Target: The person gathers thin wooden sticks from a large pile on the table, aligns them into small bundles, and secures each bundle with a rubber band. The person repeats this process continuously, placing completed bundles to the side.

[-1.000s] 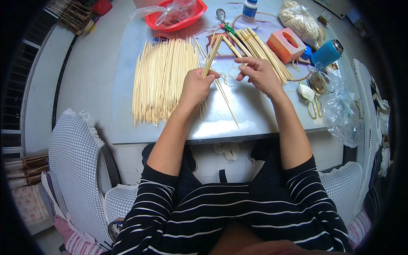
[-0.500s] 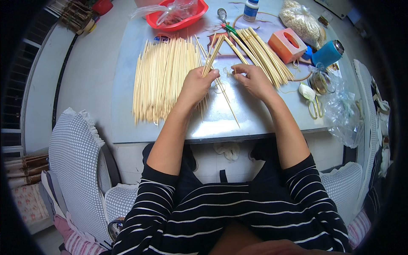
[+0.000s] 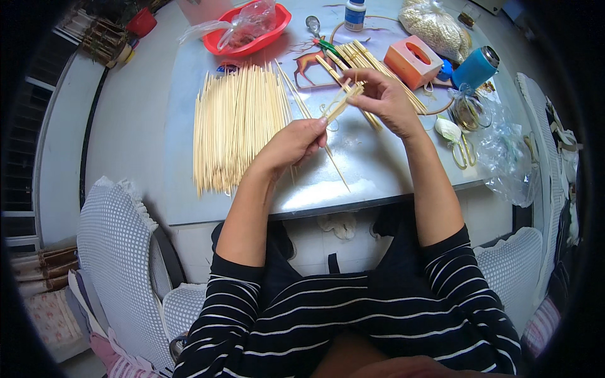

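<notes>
My left hand (image 3: 295, 145) is closed round a small bunch of thin wooden skewers (image 3: 338, 111), which points up and to the right. At the far end of this bunch, my right hand (image 3: 389, 104) pinches a thin pale band or string, partly stretched beside the sticks; I cannot tell which it is. A wide pile of loose skewers (image 3: 239, 126) lies left of my hands. Several loose skewers (image 3: 337, 169) lie aslant on the table under my left hand. Gathered skewers (image 3: 360, 58) rest behind my right hand, which partly hides them.
Along the far side of the table (image 3: 378, 173) stand a red basin (image 3: 277, 30) with a plastic bag, a spoon (image 3: 313, 25), a white-and-blue bottle (image 3: 355, 16), an orange tissue box (image 3: 413, 62) and a blue flask (image 3: 477, 66). Scissors (image 3: 465, 153) and clear plastic bags (image 3: 507, 157) lie right.
My right hand has moved up to the far end of the bunch, with the pale strand stretched there. The bunch in my left hand now tilts further right.
</notes>
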Demonstrator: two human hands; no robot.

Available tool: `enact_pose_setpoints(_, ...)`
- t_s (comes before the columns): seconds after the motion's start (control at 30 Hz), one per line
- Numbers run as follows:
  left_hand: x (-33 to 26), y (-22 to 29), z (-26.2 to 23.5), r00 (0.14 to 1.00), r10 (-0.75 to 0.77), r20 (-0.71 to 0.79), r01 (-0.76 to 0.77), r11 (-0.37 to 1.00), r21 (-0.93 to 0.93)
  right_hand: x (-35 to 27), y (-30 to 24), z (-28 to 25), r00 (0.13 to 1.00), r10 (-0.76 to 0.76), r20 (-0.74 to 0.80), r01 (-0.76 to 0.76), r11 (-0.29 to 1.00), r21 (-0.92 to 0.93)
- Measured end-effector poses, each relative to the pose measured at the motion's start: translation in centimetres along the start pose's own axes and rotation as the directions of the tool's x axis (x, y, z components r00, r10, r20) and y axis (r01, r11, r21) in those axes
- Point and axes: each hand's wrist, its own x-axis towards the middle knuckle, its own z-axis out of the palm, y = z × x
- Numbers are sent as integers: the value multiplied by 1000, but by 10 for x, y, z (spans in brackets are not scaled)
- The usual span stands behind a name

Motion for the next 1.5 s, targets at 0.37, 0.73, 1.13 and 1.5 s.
enact_pose_setpoints(0.37,2,2,2,998,-52,-40,52,999,5,-4,-10,11,971,130,202,-166,971,171)
enact_pose_setpoints(0.73,11,-3,9,983,177,49,-147,917,-372,-1,-1,7,992,35,118,-84,894,439)
enact_pose_setpoints(1.13,22,-16,4,714,673,-193,-541,706,457,-12,-6,8,980,91,177,-199,418,886)
enact_pose_setpoints(1.5,5,-1,10,627,712,-316,1,406,914,-6,-5,9,993,-13,-115,36,979,201)
